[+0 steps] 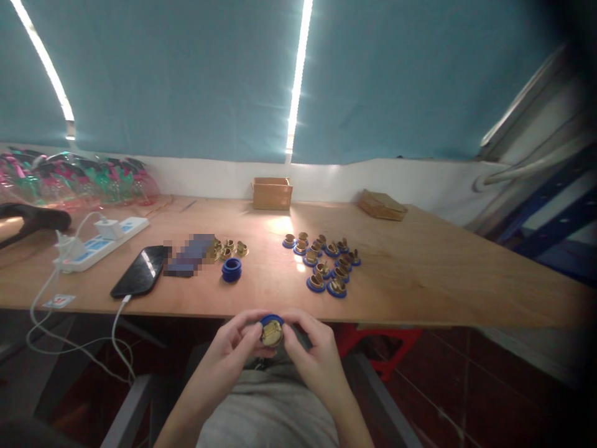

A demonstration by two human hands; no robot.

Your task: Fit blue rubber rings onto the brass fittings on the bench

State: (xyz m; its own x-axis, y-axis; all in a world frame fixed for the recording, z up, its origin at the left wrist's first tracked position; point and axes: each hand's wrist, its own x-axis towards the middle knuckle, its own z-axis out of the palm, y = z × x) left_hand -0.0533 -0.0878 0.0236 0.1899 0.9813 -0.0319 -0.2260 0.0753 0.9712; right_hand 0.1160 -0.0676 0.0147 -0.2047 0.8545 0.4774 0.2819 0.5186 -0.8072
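Observation:
Between my two hands, just off the table's front edge, is a round brass fitting with a blue ring (272, 333). My left hand (236, 342) pinches its left side with thumb and fingers. On the opposite side, the thumb and fingers of my right hand (308, 339) grip the rim. Beyond my hands a small stack of blue rings (231, 270) stands on the table. Behind it lie several brass fittings without rings (226, 252). To the right sits a group of brass fittings with blue rings (321, 269), many with their lids tilted up.
On the wooden table (433, 267), a black phone (142, 271) charges near a white power strip (105, 244). Cables hang over the front edge. A small cardboard box (272, 194) and a flattened brown packet (382, 205) lie at the back. Bagged bottles (69, 180) fill the far left.

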